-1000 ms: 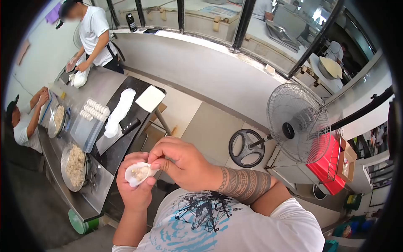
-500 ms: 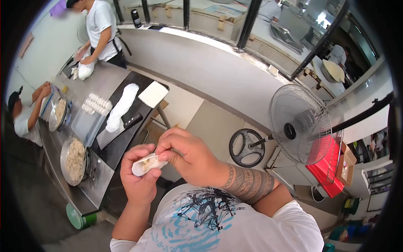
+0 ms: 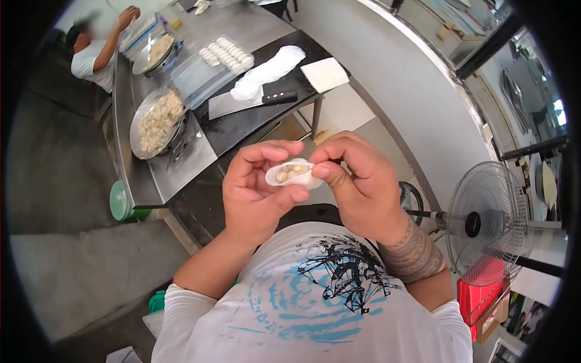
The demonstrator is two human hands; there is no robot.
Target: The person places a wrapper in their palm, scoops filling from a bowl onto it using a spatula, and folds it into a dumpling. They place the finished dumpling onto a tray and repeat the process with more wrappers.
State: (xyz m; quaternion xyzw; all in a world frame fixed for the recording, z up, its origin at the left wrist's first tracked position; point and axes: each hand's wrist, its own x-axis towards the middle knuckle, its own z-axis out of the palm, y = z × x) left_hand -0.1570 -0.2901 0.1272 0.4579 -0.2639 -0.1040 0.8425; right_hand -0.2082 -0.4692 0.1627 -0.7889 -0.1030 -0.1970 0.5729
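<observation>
Between both hands, in front of my chest, is a dumpling (image 3: 295, 173) with a white wrapper and pale, chunky filling showing through its unsealed top. My left hand (image 3: 257, 184) cradles it from the left, thumb along the near edge and fingers curled behind. The thumb and forefinger of my right hand (image 3: 361, 181) pinch the wrapper's right end. Beyond them on the table lie a cleaver (image 3: 242, 104) with a black handle and a long roll of white dough (image 3: 269, 72). A bowl of filling (image 3: 158, 124) stands to the left.
Rows of finished dumplings (image 3: 227, 55) sit in a plastic tray (image 3: 196, 81). A second bowl of filling (image 3: 158, 51) and a co-worker (image 3: 94, 57) are at far left. A white board (image 3: 325, 75) lies on the table's right corner. A standing fan (image 3: 484, 224) is at right; a green bucket (image 3: 121, 201) is below the table.
My view has swung left, so the table now appears farther right and one co-worker is mostly out of frame. Both hands still hold the dumpling, its filling now more visible.
</observation>
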